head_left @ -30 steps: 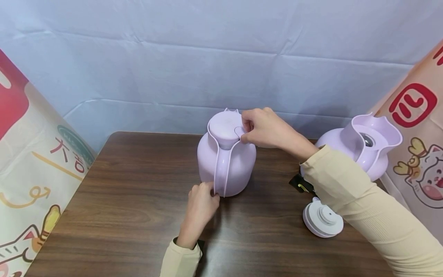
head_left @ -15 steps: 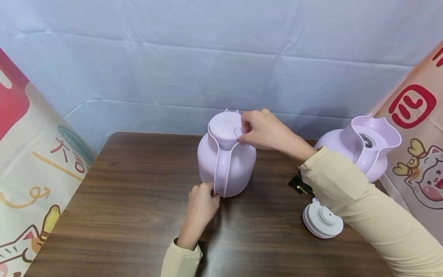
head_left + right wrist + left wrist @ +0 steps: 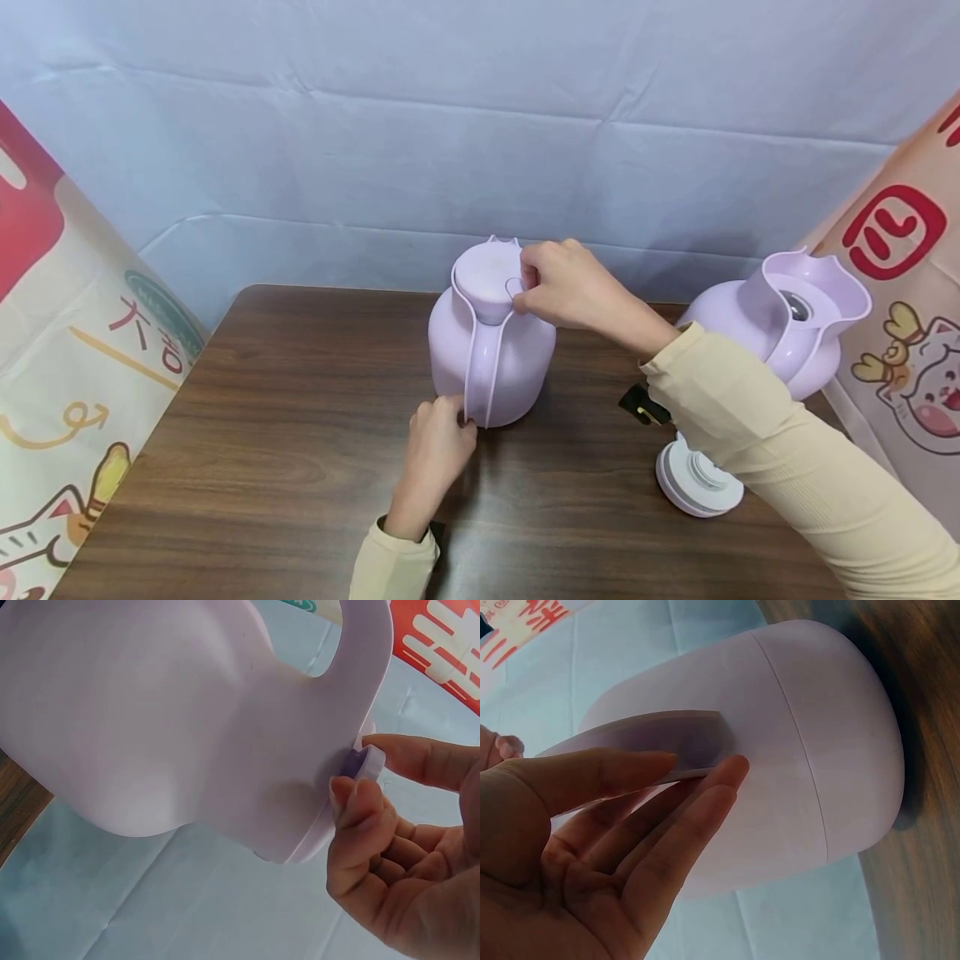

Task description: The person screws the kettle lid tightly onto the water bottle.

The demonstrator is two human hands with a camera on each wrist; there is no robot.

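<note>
A lilac thermos jug stands upright at the table's back edge, its handle facing me. My left hand pinches the lower part of this handle, thumb on one side and fingers on the other in the left wrist view. The round lid sits in the jug's mouth. With thumb and fingertips, my right hand pinches the small tab that sticks out from the lid's right side. In the right wrist view the tab juts past the rim, beside the top of the handle.
A second lilac jug stands lidless at the back right, partly behind the right sleeve. Near that arm, an upturned lid lies on the brown table. A pale cloth hangs behind the table, with printed panels on both sides.
My right hand has shifted slightly left and towards me, and the lid's tab has turned a little with it. The left hand and the jug stay where they were.
</note>
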